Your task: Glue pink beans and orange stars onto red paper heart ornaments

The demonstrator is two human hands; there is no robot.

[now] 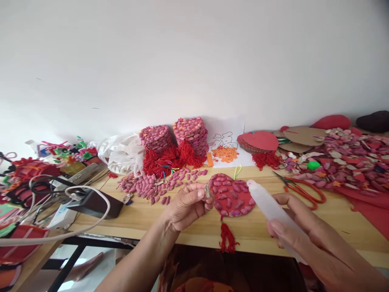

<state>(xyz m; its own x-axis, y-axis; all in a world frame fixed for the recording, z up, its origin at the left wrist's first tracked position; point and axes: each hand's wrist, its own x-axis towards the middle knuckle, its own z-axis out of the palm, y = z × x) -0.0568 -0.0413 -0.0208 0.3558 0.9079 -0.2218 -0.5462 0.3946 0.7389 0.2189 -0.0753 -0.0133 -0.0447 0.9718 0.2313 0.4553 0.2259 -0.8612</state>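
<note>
My left hand (191,207) pinches a greyish-brown peanut shell (208,192) between thumb and fingers, at the left rim of a round red disc (225,202). Pink peanut shells line the disc's edge and dot its middle. A yellow-green loop (238,172) sticks up from its top, and a red tassel (227,238) hangs from its bottom toward the table's front edge. In my right hand (304,235) is a whitish translucent tube (273,211), its narrow tip beside the disc's upper right rim. Both hands are closed on what they hold.
Loose pink peanut shells (148,188) lie at left, before two stacks of finished discs (191,136). Orange stars (225,154) rest on white paper. Orange-handled scissors (304,188) and a shell heap (355,154) are at right. A black box (95,203) with cables stands left.
</note>
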